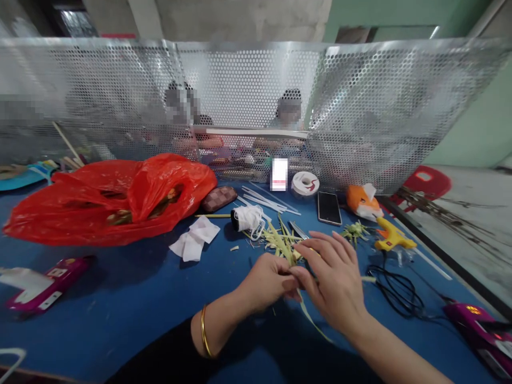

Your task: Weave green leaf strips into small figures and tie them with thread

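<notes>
Pinching pale green strips between left fingers and right fingers, near-right of the white cord spool, likely for steady control.

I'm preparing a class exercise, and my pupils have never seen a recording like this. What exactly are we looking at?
There is no machine here: these are a person's bare hands, seen by one camera worn on the head, looking forward and down. The left hand, with a gold bangle at its wrist, and the right hand pinch pale green strips between them. The blue table also bears a red plastic bag, white string, a phone and a yellow glue gun. Behind stands a perforated metal screen.
</notes>
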The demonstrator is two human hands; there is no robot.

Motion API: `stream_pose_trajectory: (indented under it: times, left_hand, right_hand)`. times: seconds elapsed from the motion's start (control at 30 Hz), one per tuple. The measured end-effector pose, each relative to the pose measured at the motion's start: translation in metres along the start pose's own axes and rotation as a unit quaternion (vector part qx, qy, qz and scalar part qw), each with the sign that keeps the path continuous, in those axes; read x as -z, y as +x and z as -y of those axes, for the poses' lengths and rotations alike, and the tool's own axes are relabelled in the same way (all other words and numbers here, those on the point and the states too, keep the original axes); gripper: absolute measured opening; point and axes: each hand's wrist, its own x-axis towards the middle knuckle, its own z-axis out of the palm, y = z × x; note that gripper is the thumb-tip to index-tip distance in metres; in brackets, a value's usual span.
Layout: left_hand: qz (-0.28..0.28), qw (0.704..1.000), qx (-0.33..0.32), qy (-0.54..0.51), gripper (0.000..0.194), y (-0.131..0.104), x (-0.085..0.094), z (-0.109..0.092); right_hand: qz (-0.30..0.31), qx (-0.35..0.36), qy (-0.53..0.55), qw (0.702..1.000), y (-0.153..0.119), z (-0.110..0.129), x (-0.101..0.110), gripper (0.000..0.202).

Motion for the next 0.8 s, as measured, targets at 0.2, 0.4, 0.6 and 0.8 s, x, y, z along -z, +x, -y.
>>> stream_pose_trajectory:
  times: [0.2, 0.4, 0.6, 0.8]
  left_hand:
    - [0.020, 0.998, 0.053, 0.017, 0.017, 0.004, -0.006, 0.012]
    - [-0.035, 0.992, 0.062, -0.108, 0.007, 0.012, 0.007, 0.011]
    - [-0.043, 0.963, 0.069, -0.257, 0.021, 0.017, 0.021, 0.011]
    - [-0.062, 0.955, 0.077, -0.279, 0.014, 0.018, 0.034, 0.000]
  right_hand:
    - [0.122, -0.226, 0.331, 0.908, -0.001, 0.002, -0.012, 0.011]
    - [-0.007, -0.134, 0.299, 0.945, -0.003, 0.006, -0.007, 0.008]
    - [-0.046, 0.157, 0.062, 0.985, -0.015, 0.014, -0.014, 0.019]
    - [-0.002, 0.251, 0.010, 0.968, -0.023, 0.012, -0.022, 0.022]
